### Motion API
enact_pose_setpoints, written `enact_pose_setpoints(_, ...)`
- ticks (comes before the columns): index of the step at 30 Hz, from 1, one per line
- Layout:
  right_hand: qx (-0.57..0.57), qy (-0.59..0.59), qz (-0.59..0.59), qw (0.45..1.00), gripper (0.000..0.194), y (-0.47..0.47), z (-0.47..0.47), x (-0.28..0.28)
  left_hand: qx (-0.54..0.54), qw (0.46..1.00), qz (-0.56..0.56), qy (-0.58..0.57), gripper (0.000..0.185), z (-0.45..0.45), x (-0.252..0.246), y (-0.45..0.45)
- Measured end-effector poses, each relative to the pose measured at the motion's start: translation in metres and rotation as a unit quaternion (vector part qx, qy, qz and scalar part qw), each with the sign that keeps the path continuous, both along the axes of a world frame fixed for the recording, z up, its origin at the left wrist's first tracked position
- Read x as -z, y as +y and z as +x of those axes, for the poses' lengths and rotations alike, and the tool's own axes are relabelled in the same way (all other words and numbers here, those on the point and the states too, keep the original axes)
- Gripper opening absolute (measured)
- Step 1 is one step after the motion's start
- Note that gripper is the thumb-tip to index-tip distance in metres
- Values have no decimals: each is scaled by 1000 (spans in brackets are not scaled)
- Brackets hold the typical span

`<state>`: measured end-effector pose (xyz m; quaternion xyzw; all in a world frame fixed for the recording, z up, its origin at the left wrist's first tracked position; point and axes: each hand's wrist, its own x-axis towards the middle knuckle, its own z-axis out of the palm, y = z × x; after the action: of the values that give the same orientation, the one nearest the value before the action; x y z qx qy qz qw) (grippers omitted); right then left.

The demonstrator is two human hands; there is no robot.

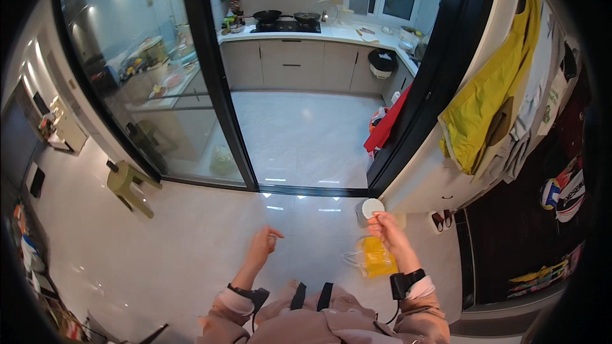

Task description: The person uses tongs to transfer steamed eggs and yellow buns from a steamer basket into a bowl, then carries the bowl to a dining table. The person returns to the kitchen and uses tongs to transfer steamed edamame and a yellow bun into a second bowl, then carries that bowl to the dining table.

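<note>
My right hand (386, 233) pinches a round white disc (373, 208), which looks like a lid, at its near edge. Behind the disc, a grey-white object (361, 215) stands on the floor, partly hidden. Below my right hand a yellow bag (377, 257) with pale handles lies on the tiles. My left hand (266, 243) is in the air over the floor, holding nothing, its index finger extended and the other fingers curled. Both wrists wear black straps with a box attached.
A black-framed glass sliding door (217, 76) opens onto a kitchen with a hob (286, 26) and counter. A green stool (129, 184) stands at the left. Coats, including a yellow jacket (492, 91), hang at the right above shoes (440, 221). A red cloth (386, 124) hangs at the doorway.
</note>
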<state>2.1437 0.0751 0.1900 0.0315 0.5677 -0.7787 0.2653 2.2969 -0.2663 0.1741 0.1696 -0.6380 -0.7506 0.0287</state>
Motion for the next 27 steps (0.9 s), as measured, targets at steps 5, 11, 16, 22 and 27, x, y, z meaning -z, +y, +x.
enact_pose_setpoints(5, 92, 2, 21, 996, 21, 3, -106, 7, 118, 990, -72, -9, 59, -155, 2, -26)
enact_pose_setpoints(11, 120, -5, -8, 993, 19, -17, -297, 19, 76, 990, -108, -54, 64, -322, 7, -73)
enact_pose_setpoints(16, 78, 18, -6, 997, 20, -72, -462, 0, -2, 999, -26, -27, 66, -440, -7, -114)
enact_pose_setpoints(22, 47, 58, -9, 997, 23, -125, -655, -2, 4, 998, -34, -48, 66, -604, 14, -160)
enact_pose_setpoints(27, 126, 56, 48, 989, 23, -133, -781, 4, 43, 998, 4, -46, 65, -785, 24, -203)
